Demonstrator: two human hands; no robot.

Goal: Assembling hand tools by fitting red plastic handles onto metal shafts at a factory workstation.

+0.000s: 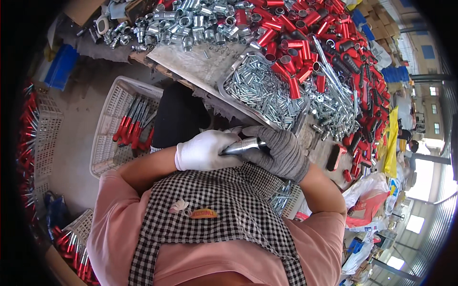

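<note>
Shiny metal sleeve [238, 147] was between both hands, before the checked apron [205, 190]. Left hand [206, 150] and right hand [281, 151], gloved, both had fingers closed on it. Likely stiff, fairly heavy, slippery; best gripped round the thick barrel.

Left hand [206, 150] (white-gloved), right hand [284, 151] grey-gloved — both curled, close together — forearms [149, 167] angled inward.
</note>
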